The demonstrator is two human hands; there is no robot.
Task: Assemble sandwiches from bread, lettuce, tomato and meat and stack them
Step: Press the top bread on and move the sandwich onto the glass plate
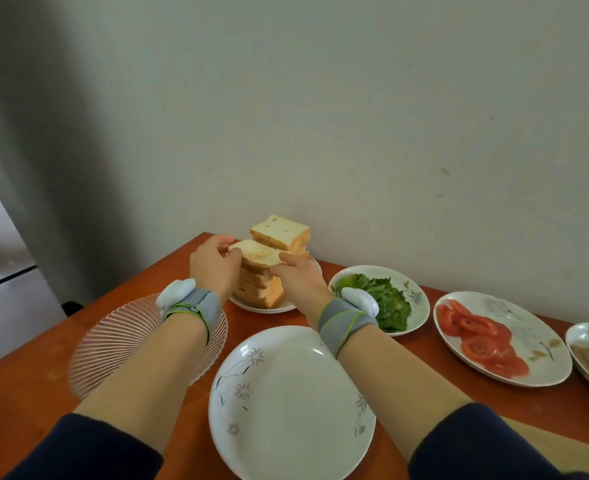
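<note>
The light was soft and even, shadows faint; the white plate (286, 393) nearer than the grip showed small glare; frame edges bent.

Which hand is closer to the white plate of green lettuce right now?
Right. The right hand, pinching the top white bread slice, sits just left of the white plate of green lettuce; the left hand grips the slice's other edge, farther away.
</note>
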